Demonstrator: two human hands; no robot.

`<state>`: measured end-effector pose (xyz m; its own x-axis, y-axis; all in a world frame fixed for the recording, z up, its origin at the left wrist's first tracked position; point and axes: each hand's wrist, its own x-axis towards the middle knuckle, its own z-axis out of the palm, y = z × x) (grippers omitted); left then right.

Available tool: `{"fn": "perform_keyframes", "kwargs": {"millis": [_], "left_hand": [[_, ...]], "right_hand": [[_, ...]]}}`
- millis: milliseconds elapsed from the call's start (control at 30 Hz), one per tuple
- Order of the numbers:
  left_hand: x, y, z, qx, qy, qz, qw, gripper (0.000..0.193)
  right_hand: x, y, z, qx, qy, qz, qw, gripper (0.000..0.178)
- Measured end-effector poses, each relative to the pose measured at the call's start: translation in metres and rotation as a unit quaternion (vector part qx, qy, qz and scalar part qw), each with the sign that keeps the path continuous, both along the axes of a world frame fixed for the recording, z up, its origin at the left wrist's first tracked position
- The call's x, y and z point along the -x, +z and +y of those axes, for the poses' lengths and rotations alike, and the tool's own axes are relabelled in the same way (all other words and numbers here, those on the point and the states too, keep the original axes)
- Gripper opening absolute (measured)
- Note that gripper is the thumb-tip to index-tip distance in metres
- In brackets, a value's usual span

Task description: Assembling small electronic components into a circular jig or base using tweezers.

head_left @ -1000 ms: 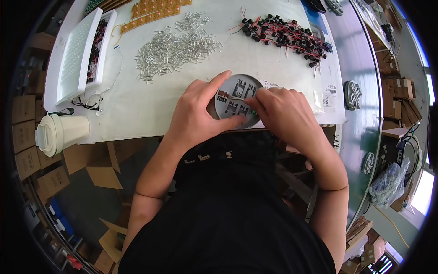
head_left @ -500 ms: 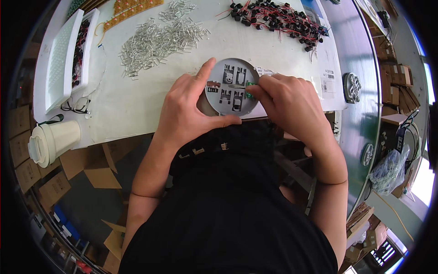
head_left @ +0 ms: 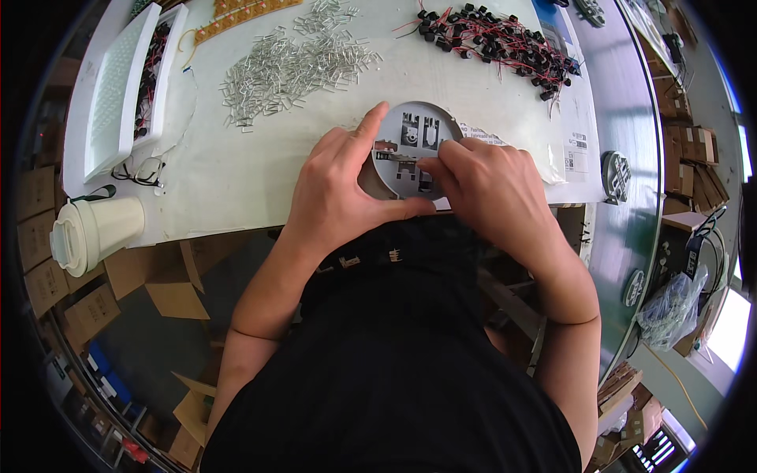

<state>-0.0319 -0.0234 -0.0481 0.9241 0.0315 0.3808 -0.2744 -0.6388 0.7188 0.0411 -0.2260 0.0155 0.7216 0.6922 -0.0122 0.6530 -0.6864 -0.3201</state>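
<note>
A shallow round grey plastic housing [head_left: 422, 151] sits at the table's front edge, with dark slots and metal contacts in its floor. My left hand [head_left: 335, 185] grips its left side, index finger along the far rim and thumb along the near rim. Over the housing's right side, my right hand [head_left: 489, 177] is closed in a pinch. From its fingertips a slim silvery metal tool [head_left: 404, 158] points left across the middle; its exact kind is unclear. The tool's tip is close to a small reddish-brown part [head_left: 385, 146] at the left wall. My right fingers hide the housing's right side.
Loose U-shaped metal pieces [head_left: 292, 71] lie in a heap beyond my left hand. Black round components with red wires [head_left: 501, 43] are piled at far right. A white foam box [head_left: 118, 98], eyeglasses [head_left: 146, 171] and a cream lidded cup [head_left: 98, 232] stand left. Another grey housing [head_left: 616, 177] lies right.
My right hand and the tool have shifted leftward across the housing, toward the brown part. The green board that showed at the right side is now covered by my fingers. My left hand keeps its grip.
</note>
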Motion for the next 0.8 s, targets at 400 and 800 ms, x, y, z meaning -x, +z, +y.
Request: {"fn": "perform_keyframes", "kwargs": {"millis": [400, 800], "left_hand": [[-0.002, 0.001, 0.000, -0.005, -0.001, -0.009, 1.000, 0.110], [-0.001, 0.001, 0.001, -0.010, 0.012, 0.015, 1.000, 0.113]], "right_hand": [[-0.007, -0.003, 0.002, -0.032, 0.027, 0.016, 0.999, 0.032], [-0.003, 0.031, 0.015, 0.073, 0.093, -0.034, 0.992, 0.013]]}}
